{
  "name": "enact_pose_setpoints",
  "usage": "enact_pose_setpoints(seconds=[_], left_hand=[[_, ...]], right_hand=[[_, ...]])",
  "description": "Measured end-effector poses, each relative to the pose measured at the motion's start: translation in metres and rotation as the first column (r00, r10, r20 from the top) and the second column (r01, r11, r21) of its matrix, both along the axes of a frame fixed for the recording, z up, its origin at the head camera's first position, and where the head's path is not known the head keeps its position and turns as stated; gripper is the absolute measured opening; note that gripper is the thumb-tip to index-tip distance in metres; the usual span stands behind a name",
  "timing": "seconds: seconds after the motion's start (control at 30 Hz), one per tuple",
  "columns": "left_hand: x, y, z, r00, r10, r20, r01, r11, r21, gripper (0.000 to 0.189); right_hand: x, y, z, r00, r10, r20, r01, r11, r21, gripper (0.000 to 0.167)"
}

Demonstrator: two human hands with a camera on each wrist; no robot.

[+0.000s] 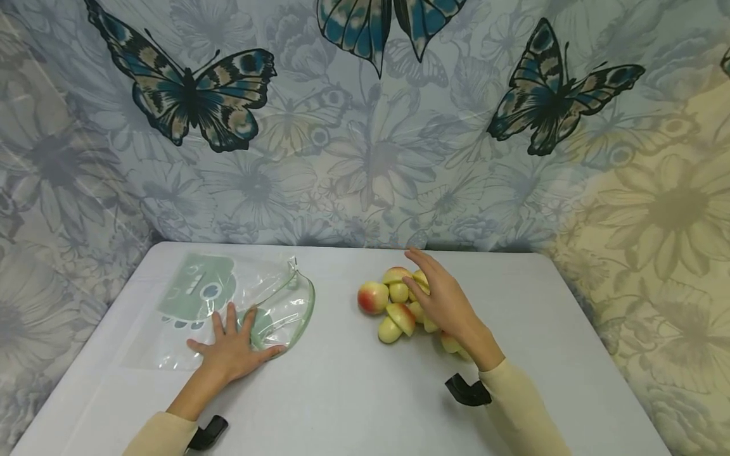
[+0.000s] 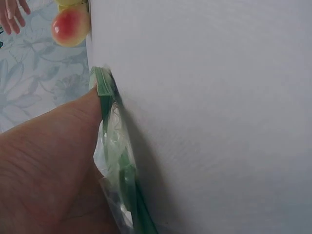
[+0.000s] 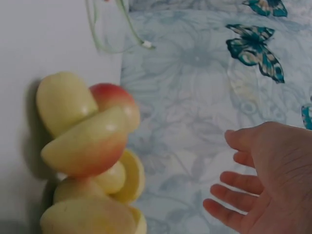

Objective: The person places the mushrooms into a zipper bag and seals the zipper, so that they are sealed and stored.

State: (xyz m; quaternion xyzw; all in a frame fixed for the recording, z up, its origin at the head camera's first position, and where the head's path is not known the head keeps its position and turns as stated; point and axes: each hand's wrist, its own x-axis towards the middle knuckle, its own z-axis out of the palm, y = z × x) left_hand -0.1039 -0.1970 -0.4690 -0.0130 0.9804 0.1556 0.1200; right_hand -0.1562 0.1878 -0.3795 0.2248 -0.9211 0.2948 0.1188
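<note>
In the head view a clear plastic bag [image 1: 188, 342] with a green print and a green-edged mouth lies flat on the left of the white table. My left hand [image 1: 230, 351] rests on it, fingers spread. The left wrist view has the green edge of the bag [image 2: 127, 183] beside the thumb. My right hand [image 1: 447, 304] is raised over the right part of a pile of mushroom-shaped pieces, yellow with red caps [image 1: 402, 316]. Its fingers are extended and hold nothing. In the right wrist view the pieces [image 3: 87, 146] lie apart from the right hand [image 3: 263, 180].
The white table [image 1: 342, 399] reaches back to a wall covering [image 1: 365, 158] printed with flowers and butterflies. A round red-and-yellow piece [image 1: 372, 297] sits at the left of the pile. Black wrist mounts [image 1: 469, 390] show at both sleeves.
</note>
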Motion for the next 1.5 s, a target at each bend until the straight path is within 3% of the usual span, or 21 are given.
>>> enact_pose_setpoints(seconds=[0.23, 0.4, 0.57, 0.8, 0.97, 1.2, 1.5], left_hand=[[-0.003, 0.001, 0.006, 0.999, -0.006, 0.054, 0.007, 1.000, -0.023, 0.117], [-0.004, 0.001, 0.010, 0.998, 0.002, 0.056, -0.001, 1.000, -0.030, 0.117], [-0.002, 0.002, 0.010, 0.998, 0.003, 0.057, -0.002, 1.000, -0.018, 0.116], [0.001, 0.005, 0.007, 0.999, 0.008, 0.049, -0.007, 1.000, -0.019, 0.116], [0.000, 0.005, 0.005, 0.998, 0.014, 0.061, -0.013, 1.000, -0.018, 0.117], [-0.002, 0.006, 0.003, 0.998, 0.012, 0.065, -0.012, 1.000, -0.003, 0.117], [-0.002, 0.008, 0.003, 0.998, 0.030, 0.056, -0.030, 1.000, -0.005, 0.118]], right_hand=[[0.017, 0.033, -0.014, 0.992, -0.043, -0.117, 0.039, 0.999, -0.036, 0.043], [0.023, 0.057, -0.022, 0.981, -0.098, -0.170, 0.100, 0.995, 0.008, 0.046], [0.032, 0.079, -0.030, 0.971, -0.146, -0.189, 0.152, 0.988, 0.020, 0.046], [0.057, 0.107, -0.050, 0.958, -0.169, -0.231, 0.182, 0.983, 0.034, 0.049], [0.071, 0.116, -0.061, 0.969, -0.163, -0.184, 0.163, 0.986, -0.019, 0.051], [0.083, 0.120, -0.069, 0.994, -0.094, -0.057, 0.085, 0.987, -0.133, 0.066], [0.089, 0.117, -0.078, 0.993, -0.090, 0.082, 0.105, 0.971, -0.214, 0.061]])
